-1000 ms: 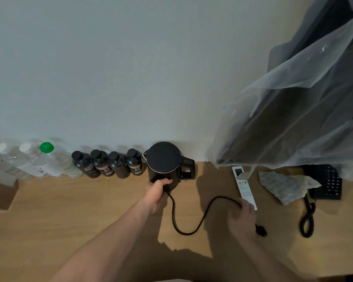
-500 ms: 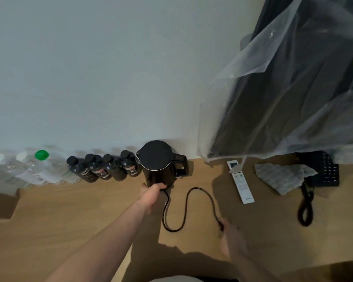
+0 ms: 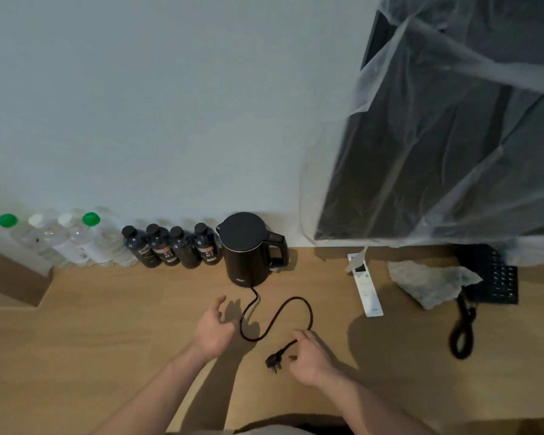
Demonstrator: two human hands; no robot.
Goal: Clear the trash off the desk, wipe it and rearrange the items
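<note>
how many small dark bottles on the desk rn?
4. The dark bottles stand in a row against the wall, just left of the black kettle. None looks hidden, though the clear bottles further left crowd the row.

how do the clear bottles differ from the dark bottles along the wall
The clear bottles are see-through with white labels, while the dark bottles are black with dark labels. The clear bottles have green and white caps; the dark bottles all have black caps. The clear bottles look bigger and sit at the far left, while the dark bottles stand right beside the kettle. Both groups stand upright on the desk against the wall.
</note>
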